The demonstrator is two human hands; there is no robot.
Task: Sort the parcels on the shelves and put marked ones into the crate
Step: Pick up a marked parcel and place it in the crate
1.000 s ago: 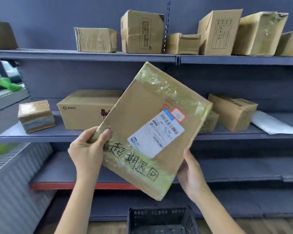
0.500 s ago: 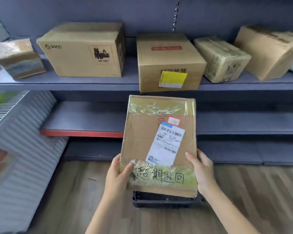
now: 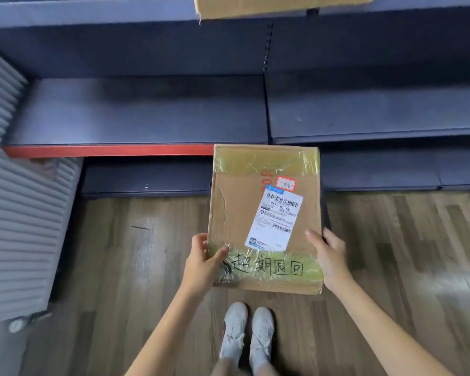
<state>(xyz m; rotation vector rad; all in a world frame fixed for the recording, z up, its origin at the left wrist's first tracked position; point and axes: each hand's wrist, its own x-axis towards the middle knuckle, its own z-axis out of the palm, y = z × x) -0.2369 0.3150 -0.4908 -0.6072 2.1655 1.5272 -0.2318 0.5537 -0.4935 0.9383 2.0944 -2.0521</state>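
1. At the near lower corners of the marked parcel [image 3: 265, 218], a grip is kept by both hands: the left hand [image 3: 204, 264] has its thumb curled over the taped front face and its fingers [image 3: 198, 240] wrapped behind the left edge, while the right hand [image 3: 331, 259] is laid along the right edge with its fingers mostly hidden behind the carton.
2. The parcel is held in the air, nearly flat to the camera, above the wooden floor [image 3: 404, 253] and in front of the lowest shelves [image 3: 147, 115]; no crate can be seen.
3. A flat, stiff cardboard carton is suggested, probably light, since it is carried by its edges alone.
4. Slippery going is to be expected on the glossy tape bands [image 3: 266, 161]; bare cardboard edges are judged the surer hold.
5. The shipping label [image 3: 276, 221] and the handwritten mark [image 3: 269, 265] are best kept uncovered.
6. White shoes [image 3: 246, 335] are seen directly below.
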